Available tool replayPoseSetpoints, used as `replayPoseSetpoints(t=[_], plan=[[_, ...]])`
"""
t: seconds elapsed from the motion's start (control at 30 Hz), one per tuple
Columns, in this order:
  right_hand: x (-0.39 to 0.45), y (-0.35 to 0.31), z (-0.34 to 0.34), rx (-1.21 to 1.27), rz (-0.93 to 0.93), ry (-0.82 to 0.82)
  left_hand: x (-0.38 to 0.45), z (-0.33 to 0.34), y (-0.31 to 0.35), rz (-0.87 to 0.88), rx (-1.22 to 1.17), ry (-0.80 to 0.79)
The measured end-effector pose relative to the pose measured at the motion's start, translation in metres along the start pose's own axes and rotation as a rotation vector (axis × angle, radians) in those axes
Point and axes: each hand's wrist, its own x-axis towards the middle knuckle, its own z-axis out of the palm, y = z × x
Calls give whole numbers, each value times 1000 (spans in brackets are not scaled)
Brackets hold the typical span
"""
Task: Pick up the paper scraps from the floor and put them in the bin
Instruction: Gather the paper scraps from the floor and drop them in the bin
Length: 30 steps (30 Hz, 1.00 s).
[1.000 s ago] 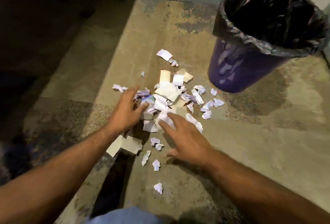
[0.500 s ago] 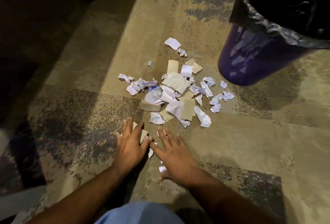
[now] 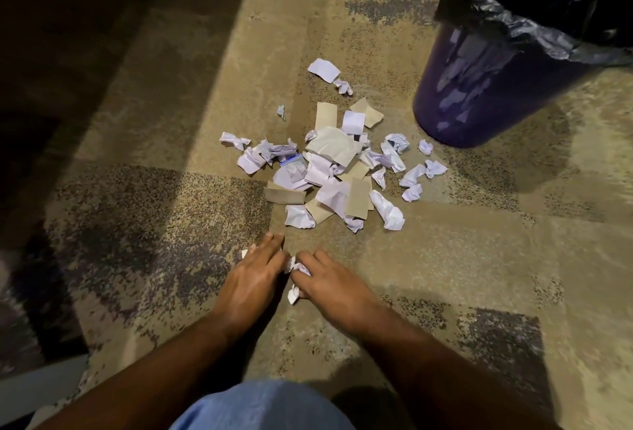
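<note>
**Kid:** Looking from the left, what do you see first?

**Helper:** Dark floor on the left side. Then the left hand, flat on the floor with its fingers together. A bit of white paper peeks out by its far edge, so I think it covers a scrap or two. I cannot tell if its grip is closed on anything.

**Kid:** And next to it?

**Helper:** The right hand, just beside the left. Small crumpled scraps sit between the two hands, touching both. Its fingers curl down over them, but I cannot tell if it has them held tight.

**Kid:** Where is the rest of the paper?

**Helper:** The big pile of paper scraps lies on the floor, a little past the hands. Some bits are white and balled up, some are flat and brown. More loose bits trail off to the right.

**Kid:** And the bin?

**Helper:** The bin stands at the far right, with a black bag over its rim. It is near the pile.

**Kid:** How should the hands do this well?

**Helper:** I would push both hands together like a scoop, so the little bits bunch up. Squeeze them snug before lifting, or they may slip out. Then carry them right over the bin's mouth before letting go.
</note>
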Motion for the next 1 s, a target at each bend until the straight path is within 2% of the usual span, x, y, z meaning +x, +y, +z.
replayPoseSetpoints(t=[0.1, 0.23, 0.33, 0.47, 0.63, 0.73, 0.8, 0.9, 1.0], plan=[[0, -3, 7, 59, 73, 78, 0, -9, 6, 29, -42, -8], [0, 1, 3, 242, 314, 183, 14, -16, 15, 26, -127, 17], [-3, 14, -22, 330, 364, 310, 40, -30, 28, 42, -156, 57], [-2, 52, -90, 243, 367, 541, 92, -77, 62, 182, -182, 235], [-2, 108, -198, 50, 397, 886, 179, -150, 130, 349, -138, 561], [-13, 134, -266, -23, 448, 1053, 227, -198, 181, 462, -193, 650], [-18, 157, -301, -55, 497, 1143, 256, -226, 215, 503, -239, 632], [-27, 195, -338, -48, 645, 1169, 298, -252, 263, 478, -261, 555], [-39, 222, -353, -2, 807, 986, 331, -256, 289, 458, -299, 417]])
